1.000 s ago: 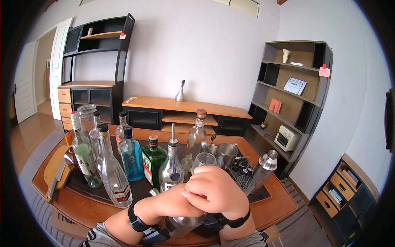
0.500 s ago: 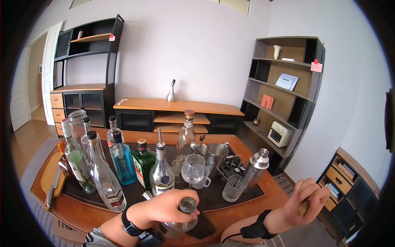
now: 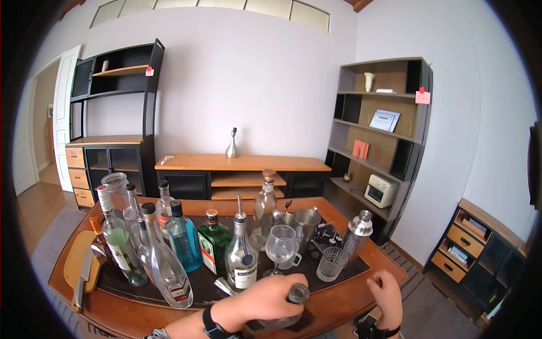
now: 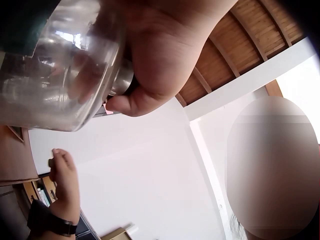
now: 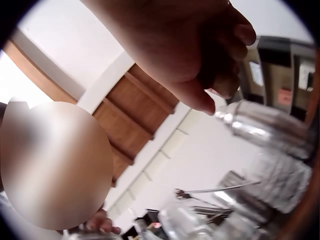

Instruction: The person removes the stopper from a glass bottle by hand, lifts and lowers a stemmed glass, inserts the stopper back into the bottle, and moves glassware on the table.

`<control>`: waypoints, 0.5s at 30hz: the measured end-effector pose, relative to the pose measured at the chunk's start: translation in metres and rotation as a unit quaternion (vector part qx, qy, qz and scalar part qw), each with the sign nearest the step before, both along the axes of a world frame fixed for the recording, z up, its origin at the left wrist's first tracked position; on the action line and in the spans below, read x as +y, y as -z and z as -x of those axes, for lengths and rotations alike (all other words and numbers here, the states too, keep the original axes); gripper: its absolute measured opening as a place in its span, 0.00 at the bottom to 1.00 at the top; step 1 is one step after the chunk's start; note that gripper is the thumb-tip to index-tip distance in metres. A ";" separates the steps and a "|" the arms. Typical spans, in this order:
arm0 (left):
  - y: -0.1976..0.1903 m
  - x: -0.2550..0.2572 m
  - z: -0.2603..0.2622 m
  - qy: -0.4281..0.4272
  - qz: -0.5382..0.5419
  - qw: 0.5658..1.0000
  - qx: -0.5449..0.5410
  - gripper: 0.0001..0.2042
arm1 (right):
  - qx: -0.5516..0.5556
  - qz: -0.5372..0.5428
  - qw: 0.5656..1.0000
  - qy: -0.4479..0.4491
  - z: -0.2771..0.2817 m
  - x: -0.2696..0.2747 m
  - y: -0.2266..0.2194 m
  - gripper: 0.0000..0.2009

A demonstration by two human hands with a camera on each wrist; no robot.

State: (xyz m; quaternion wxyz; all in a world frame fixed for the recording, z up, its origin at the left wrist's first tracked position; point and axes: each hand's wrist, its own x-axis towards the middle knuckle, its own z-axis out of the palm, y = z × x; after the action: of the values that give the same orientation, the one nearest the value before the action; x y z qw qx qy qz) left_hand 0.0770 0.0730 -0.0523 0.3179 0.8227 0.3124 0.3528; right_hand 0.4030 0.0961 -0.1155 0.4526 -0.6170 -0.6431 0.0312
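Gripped around its neck by my left hand (image 3: pixel 270 300), a clear glass bottle (image 4: pixel 55 85) stands at the near table edge, its open mouth (image 3: pixel 298 292) showing beside the fingers. My right hand (image 3: pixel 388 296) is raised to the right of it, over the table's right front edge, fingers curled. In the left wrist view, that hand pinches a small dark stopper (image 4: pixel 51 162). Just beyond the left hand are a stemmed glass (image 3: pixel 280 247) and a bottle with a metal pourer (image 3: pixel 241 257); a metal jigger (image 3: pixel 226 286) lies close by.
Several bottles, including a green one (image 3: pixel 213 243) and a blue one (image 3: pixel 184 243), crowd the left. A knife (image 3: pixel 82 282) lies on a wooden board (image 3: pixel 73 264). A cut-glass tumbler (image 3: pixel 331 264) and a shaker (image 3: pixel 358 234) stand at the right.
The hands, together at the bottle a second ago, are apart; the mouth is uncovered. The right hand went out right with the stopper, then back slightly left. The left hand and bottle shifted right in view.
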 end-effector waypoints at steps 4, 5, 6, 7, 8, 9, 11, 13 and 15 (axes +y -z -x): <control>-0.004 -0.006 -0.001 -0.014 0.011 0.999 0.033 0.13 | -0.056 0.105 0.992 0.046 -0.043 0.017 0.064 0.10; -0.004 -0.004 0.000 -0.005 0.005 1.000 0.018 0.13 | -0.088 0.121 0.988 0.044 -0.046 0.023 0.071 0.09; -0.001 -0.002 0.001 0.004 0.000 1.000 0.004 0.12 | -0.118 0.138 0.982 0.044 -0.051 0.026 0.078 0.08; 0.002 0.002 0.003 -0.004 0.005 1.000 -0.004 0.13 | -0.093 0.156 0.982 0.048 -0.040 0.025 0.066 0.08; 0.001 0.001 0.004 -0.002 0.007 1.000 -0.005 0.13 | -0.094 0.157 0.982 0.050 -0.039 0.028 0.062 0.08; -0.002 0.001 0.007 -0.016 0.028 0.999 -0.010 0.13 | -0.082 0.151 0.985 0.029 -0.037 0.036 0.062 0.08; 0.002 0.006 0.010 -0.020 0.050 0.998 -0.024 0.14 | -0.068 0.143 0.987 0.008 -0.034 0.052 0.061 0.09; 0.003 0.005 0.009 -0.022 0.034 0.999 -0.021 0.14 | -0.087 0.146 0.985 -0.027 -0.029 0.064 0.057 0.10; 0.001 0.004 0.008 -0.025 0.015 0.999 -0.016 0.14 | -0.102 0.151 0.983 -0.033 -0.024 0.070 0.052 0.11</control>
State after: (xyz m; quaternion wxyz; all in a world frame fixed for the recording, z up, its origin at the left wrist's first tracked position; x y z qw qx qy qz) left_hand 0.0692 0.0775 -0.0535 0.3265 0.8038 0.3336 0.3689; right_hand 0.4268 0.1657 -0.1679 0.2844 -0.6566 -0.6940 0.0799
